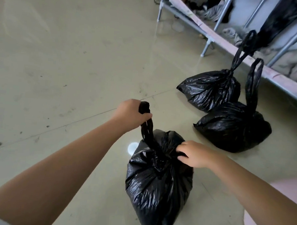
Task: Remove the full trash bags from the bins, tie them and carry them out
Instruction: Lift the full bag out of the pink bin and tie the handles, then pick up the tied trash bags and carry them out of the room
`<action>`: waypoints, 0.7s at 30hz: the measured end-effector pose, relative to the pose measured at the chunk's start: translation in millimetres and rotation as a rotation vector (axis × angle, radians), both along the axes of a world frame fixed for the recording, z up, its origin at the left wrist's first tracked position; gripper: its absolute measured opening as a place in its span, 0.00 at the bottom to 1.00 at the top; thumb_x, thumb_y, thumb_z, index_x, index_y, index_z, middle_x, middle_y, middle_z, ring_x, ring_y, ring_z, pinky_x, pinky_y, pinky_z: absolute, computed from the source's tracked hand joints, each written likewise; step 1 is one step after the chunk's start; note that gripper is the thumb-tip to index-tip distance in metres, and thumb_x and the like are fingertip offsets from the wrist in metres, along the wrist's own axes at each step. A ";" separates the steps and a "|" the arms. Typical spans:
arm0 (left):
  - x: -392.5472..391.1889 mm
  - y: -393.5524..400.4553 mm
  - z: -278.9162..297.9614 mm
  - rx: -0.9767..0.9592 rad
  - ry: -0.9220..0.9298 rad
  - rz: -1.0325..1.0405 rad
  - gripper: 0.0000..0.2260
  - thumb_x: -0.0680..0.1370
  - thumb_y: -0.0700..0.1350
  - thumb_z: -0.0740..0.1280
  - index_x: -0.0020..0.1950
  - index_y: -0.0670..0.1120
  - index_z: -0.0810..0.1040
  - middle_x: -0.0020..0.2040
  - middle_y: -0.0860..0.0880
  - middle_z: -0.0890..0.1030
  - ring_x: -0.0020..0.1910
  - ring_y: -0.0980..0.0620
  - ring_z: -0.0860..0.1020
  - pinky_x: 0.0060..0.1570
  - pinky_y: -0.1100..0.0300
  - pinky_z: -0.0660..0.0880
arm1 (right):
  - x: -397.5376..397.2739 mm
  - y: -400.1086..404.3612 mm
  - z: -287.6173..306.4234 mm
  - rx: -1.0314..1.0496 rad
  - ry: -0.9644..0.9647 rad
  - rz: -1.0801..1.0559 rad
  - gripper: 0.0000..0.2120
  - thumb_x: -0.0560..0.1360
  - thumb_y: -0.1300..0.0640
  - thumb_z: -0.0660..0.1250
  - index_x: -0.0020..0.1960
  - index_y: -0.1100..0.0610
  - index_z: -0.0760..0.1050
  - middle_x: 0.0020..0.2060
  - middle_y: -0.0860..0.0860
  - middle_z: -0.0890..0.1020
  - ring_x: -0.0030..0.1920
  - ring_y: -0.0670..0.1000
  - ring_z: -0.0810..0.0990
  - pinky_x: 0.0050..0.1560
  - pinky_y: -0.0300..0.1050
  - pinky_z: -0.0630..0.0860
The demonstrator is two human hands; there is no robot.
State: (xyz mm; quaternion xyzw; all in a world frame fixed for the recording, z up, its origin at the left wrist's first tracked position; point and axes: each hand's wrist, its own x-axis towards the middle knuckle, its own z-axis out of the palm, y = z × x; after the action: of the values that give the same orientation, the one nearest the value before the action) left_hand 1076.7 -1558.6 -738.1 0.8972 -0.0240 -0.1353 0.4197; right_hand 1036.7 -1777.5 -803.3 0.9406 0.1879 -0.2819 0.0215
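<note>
No writing is legible anywhere. A bulging black plastic trash bag (pixel 157 183) stands upright on the pale tiled floor (pixel 58 68). The left hand (pixel 131 113) grips its twisted handle, pulled up and leftward; the right hand (pixel 195 155) pinches the gathered neck. Two tied black bags (pixel 209 89) (pixel 232 127) sit beside a metal rack (pixel 222 41), loops upright.

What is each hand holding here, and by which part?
Both grip the nearest trash bag: left hand holds its handle loop, pulled up; right hand pinches the gathered neck.
</note>
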 end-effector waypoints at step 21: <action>102.0 -114.0 106.7 0.104 -0.431 -0.110 0.08 0.78 0.45 0.61 0.41 0.42 0.73 0.37 0.47 0.72 0.38 0.46 0.70 0.33 0.60 0.63 | 112.7 -135.4 167.8 0.195 -0.643 -0.855 0.24 0.75 0.53 0.64 0.66 0.64 0.65 0.63 0.62 0.73 0.63 0.61 0.72 0.60 0.51 0.70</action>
State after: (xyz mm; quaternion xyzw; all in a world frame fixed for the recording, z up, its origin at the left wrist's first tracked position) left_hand 1178.7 -1672.6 -631.4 0.9231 -0.1552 0.0357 0.3500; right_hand 1149.4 -1912.9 -635.5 0.9696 -0.2021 0.0554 -0.1261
